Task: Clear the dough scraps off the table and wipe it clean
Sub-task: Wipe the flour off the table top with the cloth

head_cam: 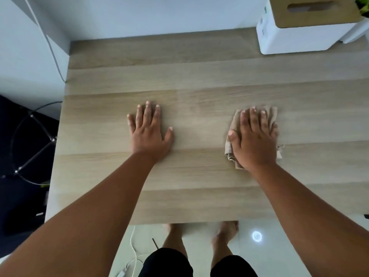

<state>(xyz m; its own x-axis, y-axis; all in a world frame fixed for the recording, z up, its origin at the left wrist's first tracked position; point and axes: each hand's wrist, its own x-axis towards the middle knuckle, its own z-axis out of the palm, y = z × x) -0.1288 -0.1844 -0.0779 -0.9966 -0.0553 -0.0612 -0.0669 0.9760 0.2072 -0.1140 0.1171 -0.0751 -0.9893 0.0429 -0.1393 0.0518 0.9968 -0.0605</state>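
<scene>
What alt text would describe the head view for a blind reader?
A right hand presses a folded beige cloth flat on a wooden table, while the left hand rests flat beside it. A white box stands at the far right corner.

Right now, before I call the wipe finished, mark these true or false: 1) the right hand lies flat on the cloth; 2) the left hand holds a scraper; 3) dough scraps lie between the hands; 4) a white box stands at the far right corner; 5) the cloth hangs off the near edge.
1) True: the right hand presses flat, fingers straight, on the beige cloth.
2) False: the left hand holds nothing and rests flat on the bare table.
3) False: no scraps show on the wood between the hands.
4) True: a white box stands there, with a cardboard box on top.
5) False: the cloth lies well in from the near edge, under the right hand.
</scene>
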